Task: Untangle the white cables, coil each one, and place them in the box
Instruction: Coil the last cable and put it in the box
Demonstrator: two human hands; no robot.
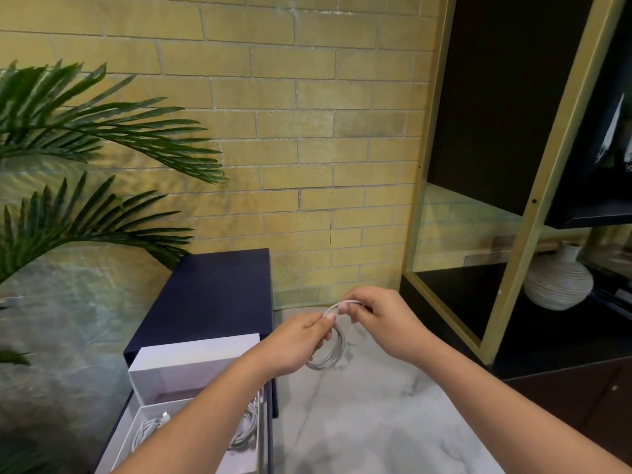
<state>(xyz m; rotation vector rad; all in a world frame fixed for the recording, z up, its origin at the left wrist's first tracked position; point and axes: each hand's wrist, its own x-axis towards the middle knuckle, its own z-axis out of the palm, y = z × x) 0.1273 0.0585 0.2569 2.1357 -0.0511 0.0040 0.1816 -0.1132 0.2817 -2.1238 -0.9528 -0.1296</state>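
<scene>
Both my forearms reach forward over the marble table (362, 425). My left hand (295, 345) grips one side of a coiled white cable (330, 354), held above the table. My right hand (388, 323) pinches its top loop. The open white box (184, 371), lower left, holds two more coiled cables (145, 431).

Bare marble tabletop (359, 422) lay open between the navy lid (212, 292) and white box (191, 364) on the left and the gold-framed shelf (531, 208) crowding the right.
</scene>
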